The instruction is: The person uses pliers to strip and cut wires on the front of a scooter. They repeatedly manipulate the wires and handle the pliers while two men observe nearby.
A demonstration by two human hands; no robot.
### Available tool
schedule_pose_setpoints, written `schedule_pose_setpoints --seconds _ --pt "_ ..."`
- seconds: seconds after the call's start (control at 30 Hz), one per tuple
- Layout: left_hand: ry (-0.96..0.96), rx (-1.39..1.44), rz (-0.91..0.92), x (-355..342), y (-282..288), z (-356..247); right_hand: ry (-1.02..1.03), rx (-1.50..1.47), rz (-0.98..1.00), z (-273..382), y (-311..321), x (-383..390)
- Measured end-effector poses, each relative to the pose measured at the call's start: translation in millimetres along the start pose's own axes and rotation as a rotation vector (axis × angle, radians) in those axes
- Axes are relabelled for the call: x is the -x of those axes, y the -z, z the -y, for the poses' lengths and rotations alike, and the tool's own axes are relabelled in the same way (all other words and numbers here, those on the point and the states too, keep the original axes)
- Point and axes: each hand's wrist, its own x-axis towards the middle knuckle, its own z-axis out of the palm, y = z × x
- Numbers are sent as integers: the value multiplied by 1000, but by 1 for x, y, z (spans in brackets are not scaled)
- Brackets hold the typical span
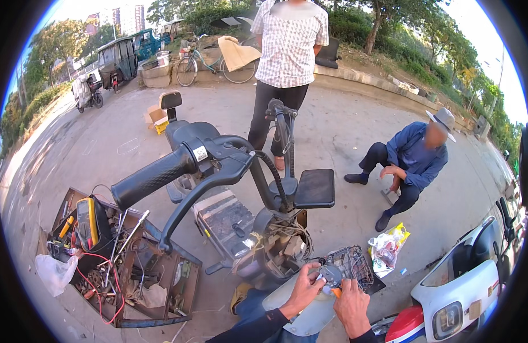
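Round grey part sat between the two hands, low in the view and right of centre, over a pale curved panel and just beside a dark wire basket. The left hand had its thumb and forefinger closed on the part's near-left edge. The right hand reached in from the other side, its fingers clamped on a small orange piece that looked like a tool handle; its working end was too small to make out.

The step in hand appeared to be close work on the part, steadied on one side and worked from the other. The next move seemed to call for a firm left pinch and a small, controlled push or turn with the right; which of these, I could not tell.

Just up and left, loose wires spilled from the opened front of the scooter, near enough that they could snag. The open toolbox, with a yellow multimeter among its tools, lay on the ground at the left, well apart from both hands.
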Motion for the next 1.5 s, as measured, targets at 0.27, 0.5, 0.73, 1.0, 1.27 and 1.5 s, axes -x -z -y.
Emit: schedule_pose_setpoints --seconds 0.27,0.5,0.73,1.0,1.27,1.5 --pt "-29 -45 15 15 -4 -4 -2 19 -35 4 8 13" --pt "-45 -105 -16 9 -2 0 -17 40 -52 8 0 13" --pt "-156 -202 -67 -2 -2 6 -47 83 -93 11 -6 11" --pt "-152 -214 -111 7 -11 -9 -278 -93 -161 13 0 1" --pt "-63 0 -33 9 -5 -11 -296 -365 -129 20 2 8" --pt "-257 -346 -32 2 3 -15 -388 -870 -16 10 -18 20"
